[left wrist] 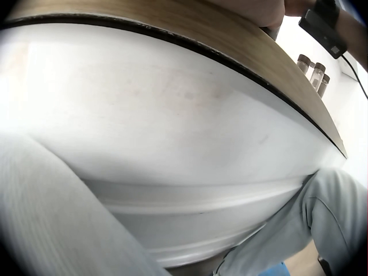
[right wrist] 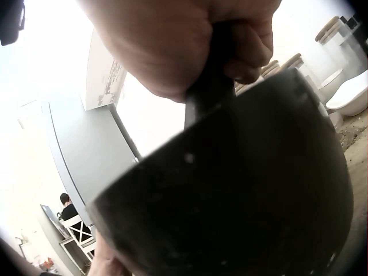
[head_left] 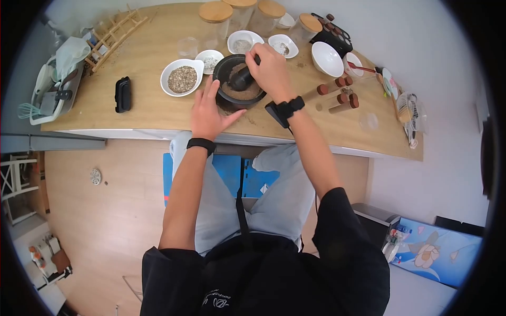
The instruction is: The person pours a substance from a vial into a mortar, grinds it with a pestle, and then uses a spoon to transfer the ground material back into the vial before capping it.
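A dark mortar (head_left: 222, 98) with brown ground material inside stands near the table's front edge. The right hand (head_left: 272, 73) grips the handle of a black pestle (head_left: 242, 80), whose head rests in the mortar. In the right wrist view the fingers of the right hand (right wrist: 241, 46) curl round the pestle (right wrist: 201, 98) above the rim of the mortar (right wrist: 230, 184). With its fingers against the mortar's left side and the thumb spread out, the left hand (head_left: 206, 113) touches the bowl. Only part of a hand shows at the top of the left wrist view.
Left of the mortar are a white bowl of coarse grains (head_left: 182, 80) and a black case (head_left: 123, 95). Behind stand small white dishes (head_left: 210, 60) and lidded jars (head_left: 215, 26). Corked tubes (head_left: 342, 102) and an empty white bowl (head_left: 327, 59) are at the right.
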